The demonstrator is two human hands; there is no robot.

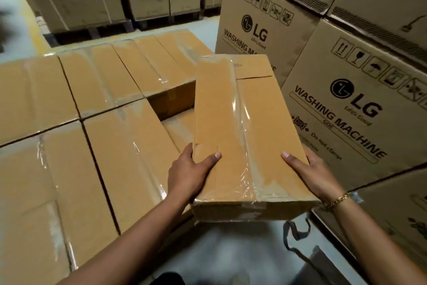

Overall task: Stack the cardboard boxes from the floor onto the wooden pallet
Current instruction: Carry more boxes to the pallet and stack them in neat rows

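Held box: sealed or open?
Sealed: held box has clear tape over its top seam, flaps flat; left hand, right hand grip it.

held box (pixel 238 127) between stacked boxes (pixel 69 104) left, washing machine cartons (pixel 360 109) right

A: Which markings is the near carton (pixel 360 109) displaying?
B: It is showing "LG", "Life's Good", "WASHING MACHINE", "SIDE" and "Do not clamp".
A: And the far carton (pixel 261 30)?
B: It is showing "LG" and "WASHING MA"; the remainder is hidden.
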